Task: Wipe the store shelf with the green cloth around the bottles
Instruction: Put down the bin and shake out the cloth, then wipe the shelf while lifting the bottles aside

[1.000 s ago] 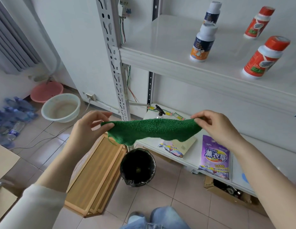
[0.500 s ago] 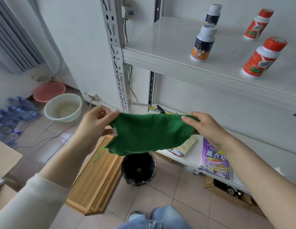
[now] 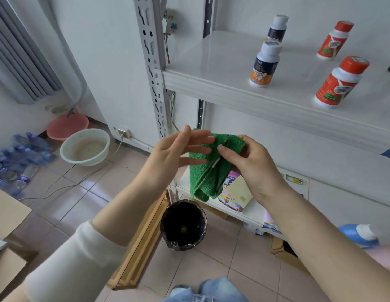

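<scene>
The green cloth (image 3: 208, 171) hangs folded in front of me, below the white shelf (image 3: 222, 68). My right hand (image 3: 248, 164) pinches its top fold between thumb and fingers. My left hand (image 3: 178, 149) is beside it with straight fingers lying flat against the cloth's left face. On the shelf stand two white-capped bottles (image 3: 264, 64) and, further right, two red-capped bottles (image 3: 340, 83). Both hands are well below the shelf's front lip.
A slotted metal upright (image 3: 152, 62) carries the shelf's left end. Below are a lower shelf (image 3: 248, 212) with packets, a black bin (image 3: 183, 224), a wooden frame (image 3: 141, 243), two basins (image 3: 85, 147) and water bottles (image 3: 17, 155) on the tiled floor.
The cloth was stretched wide between both hands; now it is folded together. My left hand has let go of its corner and moved right against the cloth. My right hand keeps its hold.
</scene>
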The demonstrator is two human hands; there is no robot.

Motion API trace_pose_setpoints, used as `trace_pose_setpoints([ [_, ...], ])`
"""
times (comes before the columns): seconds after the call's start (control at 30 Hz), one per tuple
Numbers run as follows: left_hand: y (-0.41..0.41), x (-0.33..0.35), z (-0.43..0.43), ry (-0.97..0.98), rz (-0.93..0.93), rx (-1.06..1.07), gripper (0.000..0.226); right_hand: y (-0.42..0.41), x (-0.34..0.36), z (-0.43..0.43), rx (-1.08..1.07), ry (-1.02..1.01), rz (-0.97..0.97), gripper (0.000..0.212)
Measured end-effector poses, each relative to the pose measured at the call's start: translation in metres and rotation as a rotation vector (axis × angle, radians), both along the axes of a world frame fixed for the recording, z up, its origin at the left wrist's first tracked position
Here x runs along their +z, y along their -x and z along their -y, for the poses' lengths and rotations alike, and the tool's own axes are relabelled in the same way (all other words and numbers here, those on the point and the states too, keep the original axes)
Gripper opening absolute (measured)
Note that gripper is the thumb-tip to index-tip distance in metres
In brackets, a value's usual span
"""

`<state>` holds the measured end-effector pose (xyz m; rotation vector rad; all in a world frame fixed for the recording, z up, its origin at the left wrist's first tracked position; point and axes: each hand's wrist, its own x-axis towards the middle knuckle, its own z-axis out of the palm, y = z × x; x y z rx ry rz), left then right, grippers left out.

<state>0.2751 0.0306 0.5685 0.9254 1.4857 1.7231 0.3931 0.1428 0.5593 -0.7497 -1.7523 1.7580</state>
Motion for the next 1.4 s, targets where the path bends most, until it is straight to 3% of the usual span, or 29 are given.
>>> trace_pose_setpoints([
  [0.07, 0.013, 0.001, -0.001, 0.021, -0.255, 0.105, 0.02, -0.004, 0.005, -0.005, 0.039, 0.08, -0.028, 0.007],
  [0.13, 0.026, -0.002, -0.005, 0.119, -0.425, 0.135, 0.025, -0.009, 0.012, -0.012, 0.108, 0.113, -0.049, 0.01],
  [0.2, 0.031, -0.003, -0.009, 0.226, -0.368, -0.013, 0.043, -0.015, 0.021, -0.02, 0.152, 0.149, -0.079, 0.012],
  [0.27, 0.029, -0.003, -0.013, 0.241, -0.212, -0.182, 0.04, -0.021, 0.029, -0.027, 0.167, 0.181, -0.097, 0.012],
  [0.4, 0.018, 0.008, -0.027, 0.114, -0.034, -0.17, 0.029, -0.033, 0.041, -0.041, 0.13, 0.25, -0.115, 0.015],
  [0.5, 0.007, 0.029, -0.047, 0.038, -0.1, -0.088, 0.039, -0.044, 0.048, -0.052, 0.07, 0.286, -0.169, 0.024],
  [0.67, -0.012, 0.081, -0.092, -0.143, -0.225, -0.06, 0.016, -0.056, 0.066, -0.07, 0.178, 0.337, -0.485, 0.037],
  [0.83, -0.024, 0.125, -0.135, -0.128, -0.37, -0.098, 0.012, -0.051, 0.067, -0.083, 0.3, 0.466, -0.656, 0.051],
  [1.03, -0.021, 0.168, -0.176, -0.086, -0.481, -0.217, 0.016, -0.043, 0.087, -0.115, 0.27, 0.513, -0.584, 0.071],
  [1.17, -0.005, 0.191, -0.205, -0.107, -0.51, -0.164, 0.024, -0.042, 0.123, -0.147, 0.189, 0.38, -0.511, 0.044],
  [1.27, 0.013, 0.191, -0.235, -0.069, -0.5, -0.093, 0.026, -0.035, 0.151, -0.174, 0.159, 0.367, -0.467, 0.035],
  [1.37, 0.034, 0.176, -0.265, 0.02, -0.447, -0.057, 0.028, -0.022, 0.17, -0.213, 0.026, 0.272, -0.256, 0.026],
  [1.4, 0.041, 0.167, -0.272, 0.031, -0.504, -0.007, 0.028, -0.018, 0.175, -0.227, -0.026, 0.232, -0.187, 0.024],
])
